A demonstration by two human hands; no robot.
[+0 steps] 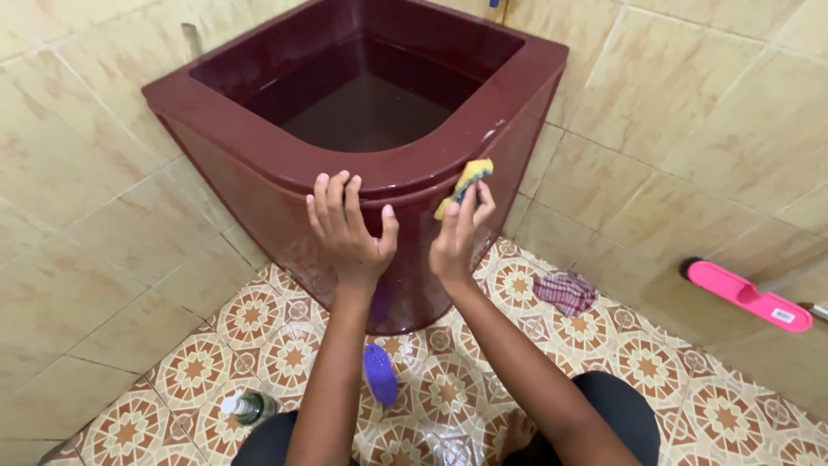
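A dark red corner water tub (224, 160) stands against the tiled walls, with water inside. My left hand (348, 229) rests flat on the tub's front wall just below the rim, fingers spread. My right hand (457, 237) pinches a yellow sponge with a blue-green scouring side (467, 183) against the tub's front rim.
On the patterned floor tiles lie a purple scrub brush (379, 373), a small bottle with a white cap (247, 406) and a checked cloth (565, 292). A pink long-handled brush (747, 295) leans at the right wall. My knees are at the bottom edge.
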